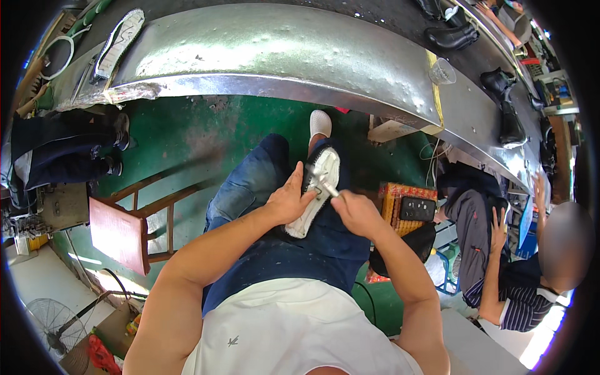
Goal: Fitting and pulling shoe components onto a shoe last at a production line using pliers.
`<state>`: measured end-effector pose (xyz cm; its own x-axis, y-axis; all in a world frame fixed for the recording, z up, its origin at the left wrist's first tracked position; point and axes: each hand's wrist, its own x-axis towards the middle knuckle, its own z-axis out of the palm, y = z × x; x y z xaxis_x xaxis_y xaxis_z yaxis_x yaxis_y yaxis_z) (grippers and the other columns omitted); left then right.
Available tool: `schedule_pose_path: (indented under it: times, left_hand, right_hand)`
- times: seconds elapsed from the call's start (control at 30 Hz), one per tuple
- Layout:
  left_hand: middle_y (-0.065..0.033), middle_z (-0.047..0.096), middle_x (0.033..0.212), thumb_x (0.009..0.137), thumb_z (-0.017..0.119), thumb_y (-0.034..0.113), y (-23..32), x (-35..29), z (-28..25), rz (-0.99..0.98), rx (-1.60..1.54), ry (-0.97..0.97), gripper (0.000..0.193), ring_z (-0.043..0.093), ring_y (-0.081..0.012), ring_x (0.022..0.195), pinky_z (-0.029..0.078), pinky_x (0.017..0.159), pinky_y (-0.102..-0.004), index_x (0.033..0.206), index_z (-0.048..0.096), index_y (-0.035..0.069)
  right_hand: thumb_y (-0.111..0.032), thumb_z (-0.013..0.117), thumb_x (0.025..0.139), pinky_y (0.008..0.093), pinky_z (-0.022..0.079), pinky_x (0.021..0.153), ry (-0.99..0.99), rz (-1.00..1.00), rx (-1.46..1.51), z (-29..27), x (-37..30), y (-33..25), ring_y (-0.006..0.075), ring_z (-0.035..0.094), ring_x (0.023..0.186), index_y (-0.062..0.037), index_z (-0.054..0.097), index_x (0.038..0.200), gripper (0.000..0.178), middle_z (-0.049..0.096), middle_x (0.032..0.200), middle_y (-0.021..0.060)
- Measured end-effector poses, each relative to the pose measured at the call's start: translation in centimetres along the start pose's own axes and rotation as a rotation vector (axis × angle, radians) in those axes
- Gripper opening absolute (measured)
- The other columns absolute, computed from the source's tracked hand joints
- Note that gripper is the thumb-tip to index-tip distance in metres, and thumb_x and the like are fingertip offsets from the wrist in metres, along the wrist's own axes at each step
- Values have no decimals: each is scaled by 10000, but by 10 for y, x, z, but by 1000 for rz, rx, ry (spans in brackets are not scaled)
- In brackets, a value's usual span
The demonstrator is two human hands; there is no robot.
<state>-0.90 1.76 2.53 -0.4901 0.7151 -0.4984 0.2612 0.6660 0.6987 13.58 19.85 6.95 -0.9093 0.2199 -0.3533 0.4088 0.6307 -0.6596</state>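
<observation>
An upturned shoe (pixel 305 219) lies across my thighs, its pale, rough underside facing up within a dark edge. My left hand (pixel 289 199) grips it from the left, with the fingers along the side and the thumb over the underside. In my right hand (pixel 357 212) is a hammer (pixel 329 189) with a silvery handle. Its head is blurred and is over the middle of the shoe; I cannot tell whether it touches. A similar shoe with a pale underside (pixel 120 42) lies on the metal-edged workbench (pixel 269 47) at the far left.
A wooden stool (pixel 119 228) lies at the left, near a person's legs (pixel 69 153). Black boots (pixel 453 37) and a clear cup (pixel 442 72) stand on the bench. A black phone-like device (pixel 417 209) is on a box at the right. Another person (pixel 525 300) sits beyond it.
</observation>
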Motion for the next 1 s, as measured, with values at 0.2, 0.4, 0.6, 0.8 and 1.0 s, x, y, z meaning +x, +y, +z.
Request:
schedule_pose_path:
  times: [0.2, 0.4, 0.6, 0.8, 1.0]
  left_hand:
    - [-269, 415, 1565, 870, 775, 436, -12, 21, -36, -19, -293, -232, 1095, 455, -347, 1434, 364, 1174, -385, 1642, 98, 59]
    - [-224, 397, 1589, 836, 843, 359, 10, 19, -43, -50, -473, -352, 1125, 406, -316, 1458, 325, 1188, -380, 1655, 113, 111]
    - [-223, 425, 1573, 843, 820, 355, -4, 18, -30, -26, -350, -250, 1086, 440, -303, 1445, 339, 1192, -363, 1637, 146, 50]
    - [-272, 419, 1560, 862, 770, 452, -17, 12, -22, 38, -221, -169, 1085, 475, -365, 1414, 375, 1169, -379, 1630, 134, 25]
    - [-242, 39, 1680, 920, 698, 402, -53, -22, 20, 228, -283, -162, 1119, 43, -401, 1567, 99, 1255, -457, 1617, -85, 10]
  right_hand:
    - [-235, 608, 972, 462, 535, 773, -302, 354, 312, -30, -38, -16, 450, 667, 801, 17, 633, 989, 253, 684, 796, 226]
    - [-184, 619, 951, 479, 527, 898, -379, -27, -84, -15, -54, -24, 448, 674, 965, 72, 578, 1266, 408, 693, 1009, 285]
    - [-184, 641, 946, 460, 559, 804, -297, -100, -542, -6, -44, -47, 389, 695, 894, 49, 595, 1154, 316, 694, 957, 212]
    - [-273, 686, 938, 466, 550, 757, 0, -227, -197, 34, -63, 2, 375, 696, 857, -58, 632, 1088, 268, 694, 921, 172]
    - [-264, 698, 934, 495, 541, 818, -299, 101, -98, 21, -72, 16, 409, 692, 928, -32, 657, 1076, 275, 721, 990, 211]
